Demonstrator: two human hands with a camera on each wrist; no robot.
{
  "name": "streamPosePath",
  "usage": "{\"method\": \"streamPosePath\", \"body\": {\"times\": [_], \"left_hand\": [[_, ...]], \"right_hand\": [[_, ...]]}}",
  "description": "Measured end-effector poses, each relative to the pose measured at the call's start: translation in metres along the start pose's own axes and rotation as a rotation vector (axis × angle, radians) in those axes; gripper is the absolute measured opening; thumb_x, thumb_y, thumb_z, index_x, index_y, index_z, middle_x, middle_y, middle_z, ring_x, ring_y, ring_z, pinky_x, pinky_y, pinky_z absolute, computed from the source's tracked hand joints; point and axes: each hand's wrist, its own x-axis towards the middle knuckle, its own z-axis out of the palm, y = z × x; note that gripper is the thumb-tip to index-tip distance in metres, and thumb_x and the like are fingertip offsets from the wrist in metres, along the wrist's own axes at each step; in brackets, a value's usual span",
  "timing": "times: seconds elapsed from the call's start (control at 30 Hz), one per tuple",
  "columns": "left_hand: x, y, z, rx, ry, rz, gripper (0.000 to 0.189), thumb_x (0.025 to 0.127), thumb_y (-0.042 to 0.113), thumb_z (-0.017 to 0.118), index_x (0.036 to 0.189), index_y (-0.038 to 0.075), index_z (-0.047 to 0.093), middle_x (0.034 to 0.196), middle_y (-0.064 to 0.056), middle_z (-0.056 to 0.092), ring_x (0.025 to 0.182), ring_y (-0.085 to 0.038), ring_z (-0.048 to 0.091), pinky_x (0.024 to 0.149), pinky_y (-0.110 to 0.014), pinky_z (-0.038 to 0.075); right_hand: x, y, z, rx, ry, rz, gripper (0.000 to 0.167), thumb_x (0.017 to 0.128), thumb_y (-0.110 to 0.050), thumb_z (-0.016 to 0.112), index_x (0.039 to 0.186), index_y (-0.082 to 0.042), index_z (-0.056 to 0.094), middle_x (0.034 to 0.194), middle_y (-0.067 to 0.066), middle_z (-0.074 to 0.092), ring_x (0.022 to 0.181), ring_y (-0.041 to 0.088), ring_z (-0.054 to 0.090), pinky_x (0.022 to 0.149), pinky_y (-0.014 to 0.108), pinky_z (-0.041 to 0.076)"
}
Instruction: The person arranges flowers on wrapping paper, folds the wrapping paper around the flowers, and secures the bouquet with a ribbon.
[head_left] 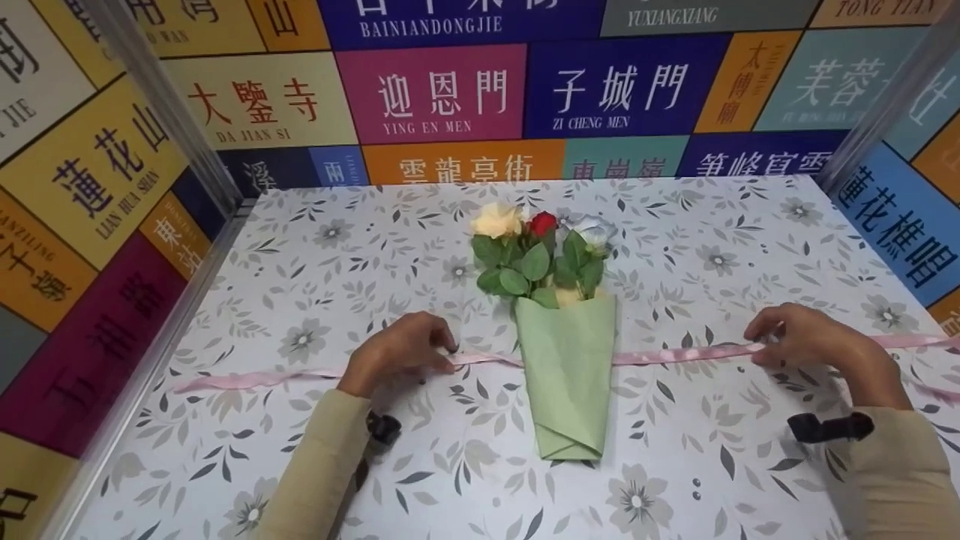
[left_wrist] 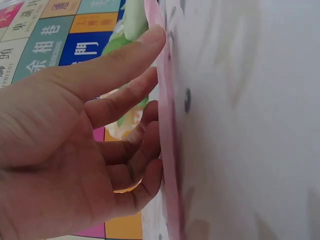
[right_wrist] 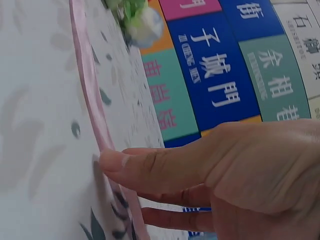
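Observation:
A bouquet in pale green wrapping paper (head_left: 570, 375) lies on the table. Its blooms are a cream rose (head_left: 496, 220), a red rose (head_left: 542, 223) and a bluish-white rose (head_left: 592, 231), among green leaves (head_left: 535, 262). Beneath the wrapping passes a long pink ribbon (head_left: 686, 354), coming out at both sides; the part under the bouquet is hidden. My left hand (head_left: 405, 346) holds the ribbon between thumb and curled fingers, left of the bouquet. Farther out on the opposite side, my right hand (head_left: 817, 346) pinches the ribbon, its thumb (right_wrist: 117, 162) lying over the band.
The table (head_left: 637, 499) has a white covering with grey flowers and leaves. Colourful panels with Chinese lettering (head_left: 442, 94) stand behind and at both sides. Clear strips (head_left: 161, 330) edge the left side. A dark band (head_left: 832, 427) is worn at the right wrist.

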Motion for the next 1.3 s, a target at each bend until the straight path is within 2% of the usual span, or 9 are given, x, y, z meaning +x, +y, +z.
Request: {"method": "streamPosePath", "body": {"times": [0.13, 0.37, 0.5, 0.73, 0.9, 1.03, 1.13, 1.23, 1.3], "left_hand": [[0.004, -0.002, 0.001, -0.022, 0.015, 0.001, 0.017, 0.079, 0.017, 0.084, 0.093, 0.012, 0.075, 0.085, 0.0, 0.066, 0.072, -0.012, 0.053, 0.066, -0.025, 0.043], [0.005, 0.004, 0.005, -0.011, 0.037, 0.062, 0.012, 0.08, 0.015, 0.084, 0.089, 0.012, 0.077, 0.086, -0.001, 0.07, 0.076, -0.011, 0.054, 0.073, -0.025, 0.045], [0.005, 0.005, 0.004, 0.006, 0.04, 0.047, 0.005, 0.083, 0.012, 0.079, 0.083, 0.01, 0.075, 0.079, 0.0, 0.068, 0.068, -0.011, 0.052, 0.064, -0.024, 0.043], [-0.003, 0.002, -0.006, 0.005, -0.016, -0.037, 0.005, 0.09, 0.014, 0.068, 0.094, 0.013, 0.071, 0.086, -0.001, 0.064, 0.071, -0.013, 0.055, 0.063, -0.026, 0.045], [-0.01, -0.003, -0.017, 0.071, -0.086, 0.02, 0.013, 0.092, 0.014, 0.068, 0.101, 0.014, 0.077, 0.093, -0.001, 0.071, 0.072, -0.011, 0.057, 0.066, -0.025, 0.046], [-0.015, -0.005, -0.026, 0.115, -0.158, 0.058, 0.01, 0.09, 0.015, 0.071, 0.093, 0.015, 0.08, 0.08, 0.005, 0.07, 0.065, -0.008, 0.05, 0.062, -0.023, 0.043], [-0.02, -0.007, -0.032, 0.148, -0.218, 0.058, 0.012, 0.089, 0.016, 0.072, 0.079, 0.012, 0.078, 0.064, 0.009, 0.056, 0.058, -0.007, 0.041, 0.057, -0.023, 0.035], [-0.022, -0.009, -0.036, 0.137, -0.202, 0.073, 0.018, 0.091, 0.018, 0.07, 0.077, 0.009, 0.075, 0.059, 0.009, 0.047, 0.055, -0.007, 0.037, 0.056, -0.024, 0.032], [-0.022, -0.01, -0.038, 0.084, -0.144, 0.087, 0.018, 0.094, 0.019, 0.068, 0.082, 0.007, 0.076, 0.06, 0.007, 0.049, 0.053, -0.007, 0.039, 0.054, -0.024, 0.034]], "right_hand": [[-0.003, 0.013, -0.001, -0.001, 0.016, 0.024, 0.032, 0.082, -0.022, 0.08, 0.108, -0.006, 0.069, 0.111, 0.023, 0.061, 0.097, 0.034, 0.056, 0.076, 0.036, 0.046], [-0.005, 0.023, 0.0, 0.082, -0.023, 0.063, 0.028, 0.086, -0.026, 0.076, 0.105, -0.008, 0.066, 0.099, 0.014, 0.059, 0.084, 0.024, 0.053, 0.066, 0.032, 0.044], [-0.005, 0.026, 0.001, 0.09, -0.026, 0.071, 0.027, 0.087, -0.03, 0.077, 0.099, -0.008, 0.067, 0.095, 0.008, 0.06, 0.082, 0.021, 0.052, 0.064, 0.031, 0.043], [-0.005, 0.024, 0.0, 0.092, -0.059, 0.06, 0.021, 0.09, -0.028, 0.074, 0.095, -0.009, 0.069, 0.092, 0.005, 0.061, 0.079, 0.019, 0.051, 0.063, 0.031, 0.042], [-0.008, 0.023, -0.005, 0.067, -0.071, 0.07, 0.02, 0.09, -0.028, 0.073, 0.095, -0.009, 0.069, 0.095, 0.007, 0.062, 0.083, 0.02, 0.054, 0.067, 0.032, 0.043], [-0.012, 0.025, -0.011, 0.054, -0.094, 0.07, 0.019, 0.091, -0.025, 0.072, 0.097, -0.008, 0.068, 0.096, 0.008, 0.063, 0.086, 0.021, 0.055, 0.069, 0.031, 0.045], [-0.016, 0.026, -0.015, 0.051, -0.116, 0.084, 0.019, 0.092, -0.023, 0.07, 0.099, -0.006, 0.067, 0.095, 0.008, 0.063, 0.085, 0.022, 0.055, 0.069, 0.031, 0.045], [-0.02, 0.026, -0.02, 0.05, -0.135, 0.105, 0.019, 0.092, -0.018, 0.067, 0.102, -0.002, 0.065, 0.093, 0.01, 0.062, 0.082, 0.023, 0.056, 0.067, 0.033, 0.046], [-0.023, 0.025, -0.022, 0.037, -0.133, 0.127, 0.02, 0.093, -0.019, 0.066, 0.104, -0.002, 0.065, 0.094, 0.012, 0.062, 0.083, 0.024, 0.056, 0.067, 0.032, 0.046]]}}
